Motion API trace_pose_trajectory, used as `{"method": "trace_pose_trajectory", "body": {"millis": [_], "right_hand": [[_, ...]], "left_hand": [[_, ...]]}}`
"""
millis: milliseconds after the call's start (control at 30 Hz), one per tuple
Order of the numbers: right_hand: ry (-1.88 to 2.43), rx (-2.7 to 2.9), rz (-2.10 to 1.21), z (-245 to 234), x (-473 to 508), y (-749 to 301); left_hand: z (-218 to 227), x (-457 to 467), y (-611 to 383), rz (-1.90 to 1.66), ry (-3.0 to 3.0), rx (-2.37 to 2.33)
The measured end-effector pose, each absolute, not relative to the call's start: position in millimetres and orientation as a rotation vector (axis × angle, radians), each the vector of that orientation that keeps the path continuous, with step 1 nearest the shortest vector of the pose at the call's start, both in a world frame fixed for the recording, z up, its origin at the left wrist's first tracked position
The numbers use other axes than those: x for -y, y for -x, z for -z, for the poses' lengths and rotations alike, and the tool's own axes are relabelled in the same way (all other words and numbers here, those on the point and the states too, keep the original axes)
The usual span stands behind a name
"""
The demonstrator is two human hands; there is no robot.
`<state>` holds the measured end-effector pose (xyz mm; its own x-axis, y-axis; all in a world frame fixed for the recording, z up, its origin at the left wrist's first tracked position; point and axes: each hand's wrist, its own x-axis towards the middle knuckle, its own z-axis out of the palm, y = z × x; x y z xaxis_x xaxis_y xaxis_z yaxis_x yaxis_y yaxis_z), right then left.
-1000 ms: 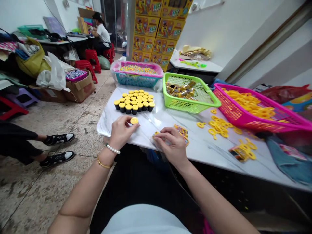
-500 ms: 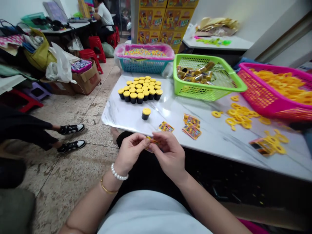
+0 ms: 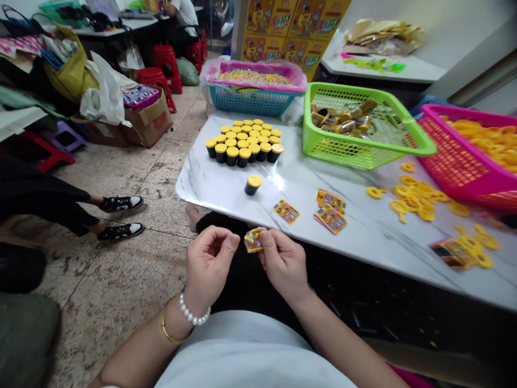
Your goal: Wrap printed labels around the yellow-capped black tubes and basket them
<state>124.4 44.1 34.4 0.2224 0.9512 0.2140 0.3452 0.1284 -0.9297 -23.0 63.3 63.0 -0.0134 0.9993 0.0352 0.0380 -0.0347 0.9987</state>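
My right hand (image 3: 284,262) pinches a small yellow printed label (image 3: 253,240) between thumb and fingers, above my lap at the table's front edge. The label looks bent, with a shiny raised edge. Just left of it, my left hand (image 3: 210,264) has thumb and forefinger pressed together, a little apart from the label; whether anything is between those tips is hidden. One similar label (image 3: 286,212) lies flat on the table, and a small pile of them (image 3: 331,211) lies to its right. A black cup with a yellow lid (image 3: 253,185) stands alone beyond my hands.
A cluster of yellow-lidded black cups (image 3: 243,141) stands farther back. Behind are a lined basket of colourful pellets (image 3: 254,99), a green basket (image 3: 363,156) and a pink basket (image 3: 460,156). Loose yellow ring pieces (image 3: 416,196) lie at right. Another person's legs (image 3: 52,199) are at left.
My left hand has drawn away leftward from the label, which both hands held before. The label now shows more fully in my right hand. The view has shifted slightly.
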Motion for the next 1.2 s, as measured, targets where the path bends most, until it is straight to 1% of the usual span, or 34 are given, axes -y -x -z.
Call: {"method": "trace_pose_trajectory", "body": {"millis": [100,233,500,567,667,733,867,933,1000,1067,1133,1200], "right_hand": [[1.409,1.316,-0.705,-35,-43,-124],[1.408,1.365,-0.620,-37,-40,-124],[1.308,1.782,-0.408,-35,-47,-123],[1.310,1.846,-0.367,-35,-49,-122],[1.288,1.942,-0.330,-44,-55,-124],[1.266,1.949,-0.291,-57,-63,-129],[1.386,1.869,0.035,-79,-102,-143],[1.504,1.946,0.138,-82,-126,-149],[1.577,2.042,0.067,-81,-141,-153],[1.568,2.000,-0.105,-79,-142,-156],[1.498,1.811,-0.369,-79,-128,-157],[1.381,1.581,-0.735,-78,-107,-157]], "left_hand": [[-60,-55,25,-1.194,-1.349,-1.211],[-57,-52,21,-1.210,-1.354,-1.194],[-48,-65,23,-1.196,-1.120,-1.177],[-46,-69,25,-1.145,-1.034,-1.190],[-44,-73,30,-1.066,-0.886,-1.168],[-43,-75,34,-1.077,-0.810,-1.158],[-42,-79,39,-1.069,-0.763,-1.174],[-43,-81,40,-1.025,-0.758,-1.161],[-44,-83,41,-0.976,-0.712,-1.131],[-45,-85,43,-0.931,-0.623,-1.087],[-45,-88,45,-0.908,-0.529,-1.027],[-44,-91,47,-0.909,-0.464,-0.961]]}}
